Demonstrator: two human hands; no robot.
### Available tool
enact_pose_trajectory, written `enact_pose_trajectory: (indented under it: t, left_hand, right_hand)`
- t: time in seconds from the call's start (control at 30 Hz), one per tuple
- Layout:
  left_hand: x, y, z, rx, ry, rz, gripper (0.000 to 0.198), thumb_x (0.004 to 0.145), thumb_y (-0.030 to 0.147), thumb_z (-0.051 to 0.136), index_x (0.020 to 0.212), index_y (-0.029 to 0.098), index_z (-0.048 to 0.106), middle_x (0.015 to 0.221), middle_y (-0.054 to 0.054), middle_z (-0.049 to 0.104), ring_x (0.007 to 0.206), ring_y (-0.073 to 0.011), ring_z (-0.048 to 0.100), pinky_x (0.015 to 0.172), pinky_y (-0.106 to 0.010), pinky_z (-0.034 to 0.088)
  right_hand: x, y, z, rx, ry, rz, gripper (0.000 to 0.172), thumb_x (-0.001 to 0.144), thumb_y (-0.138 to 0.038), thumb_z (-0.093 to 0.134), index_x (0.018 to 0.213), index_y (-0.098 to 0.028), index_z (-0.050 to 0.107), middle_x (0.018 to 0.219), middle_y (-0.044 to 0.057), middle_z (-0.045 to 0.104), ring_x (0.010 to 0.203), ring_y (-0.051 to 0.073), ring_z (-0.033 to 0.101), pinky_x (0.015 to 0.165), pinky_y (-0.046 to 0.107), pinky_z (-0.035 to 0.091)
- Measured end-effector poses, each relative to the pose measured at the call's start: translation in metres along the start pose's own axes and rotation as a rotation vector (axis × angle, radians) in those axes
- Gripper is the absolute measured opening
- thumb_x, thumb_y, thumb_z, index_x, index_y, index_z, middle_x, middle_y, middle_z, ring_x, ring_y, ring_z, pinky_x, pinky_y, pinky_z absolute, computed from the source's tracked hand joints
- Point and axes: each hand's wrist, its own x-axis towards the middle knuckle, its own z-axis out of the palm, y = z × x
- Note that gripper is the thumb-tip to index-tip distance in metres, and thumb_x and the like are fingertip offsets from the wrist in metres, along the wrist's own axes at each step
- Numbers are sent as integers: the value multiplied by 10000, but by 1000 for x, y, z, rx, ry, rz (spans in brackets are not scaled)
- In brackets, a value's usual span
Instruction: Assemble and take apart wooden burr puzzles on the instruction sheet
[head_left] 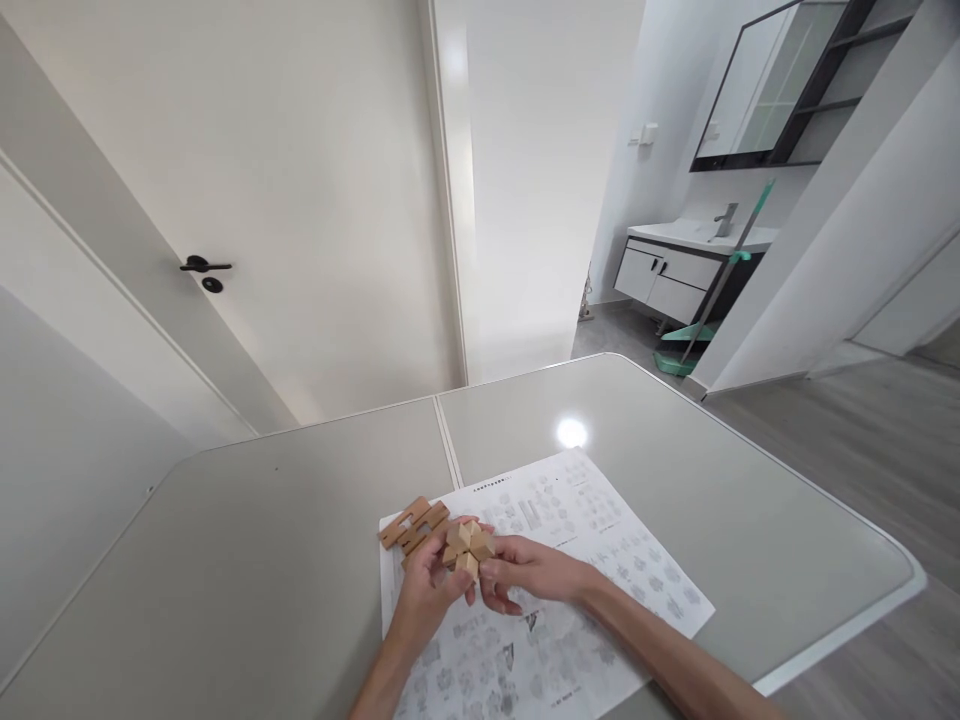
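A star-shaped wooden burr puzzle of light and darker pieces is held above the printed sheet. My left hand grips it from the left, thumb at its lower side. From the right, the fingers of my right hand are closed on it too. Several loose notched wooden pieces lie just beyond my left hand, on the sheet's upper left corner; part of them is hidden by that hand. Beneath both hands spreads the instruction sheet, with rows of small grey diagrams too fine to read.
The grey table has a pale rim and a seam across it. A white door stands beyond its far edge. Back right are a washbasin cabinet, a mirror, and a green broom and dustpan.
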Motion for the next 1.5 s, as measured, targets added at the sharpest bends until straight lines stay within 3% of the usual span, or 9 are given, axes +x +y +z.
enact_pose_trajectory:
  t: [0.13,0.27,0.37,0.73,0.83,0.97,1.07,1.5]
  left_hand:
    - [-1,3,0,13,-49,-8,722,711,625,800,1282,205,664,1186,-125,728,666,-175,655,631,-329,590]
    - [-1,5,-1,86,-34,24,689,689,578,833,1245,200,682,1158,-121,747,940,-298,714,814,-390,600]
    - [-1,8,1,96,-36,61,631,713,522,842,1234,207,676,1197,-120,741,1113,-345,686,948,-428,563]
    - [-5,14,4,256,50,140,537,751,403,835,1233,234,671,1212,-89,752,1152,-316,688,1030,-420,528]
    - [-5,16,6,329,116,163,518,758,378,832,1230,244,665,1209,-83,753,1125,-300,703,1017,-422,544]
    - [-6,15,11,397,211,190,541,753,355,851,1242,259,640,1251,-81,738,1155,-295,701,1022,-446,558]
    - [-7,15,15,449,251,214,558,762,362,853,1265,270,628,1276,-79,728,1171,-295,695,1036,-466,557]
    - [-6,16,12,490,200,210,529,801,359,809,1283,277,607,1296,-83,715,1181,-295,687,1023,-477,566]
  right_hand:
    - [2,10,-10,63,-89,22,427,972,-544,622,978,-131,729,751,24,617,594,111,535,527,231,452]
    - [1,19,-12,14,13,8,366,933,-498,696,846,-145,734,654,-3,605,533,105,515,507,234,428]
    - [-1,23,-10,-41,89,1,361,916,-488,721,770,-159,699,608,-19,588,508,104,498,518,242,412]
    - [-1,20,1,-184,270,-18,464,901,-571,685,656,-190,584,561,-30,517,510,114,416,507,255,321]
    - [0,22,3,-203,357,-26,386,912,-499,680,703,-179,630,560,-34,513,507,113,404,503,253,307]
    - [3,29,3,-298,512,-52,126,884,-297,681,893,-180,728,597,-36,550,541,130,467,535,252,367]
    - [4,34,1,-321,584,-70,125,841,-215,679,948,-200,741,604,-43,560,557,138,503,552,250,402]
    - [3,34,-1,-263,509,-92,194,901,-285,654,1065,-202,717,643,-41,592,557,135,538,576,254,442]
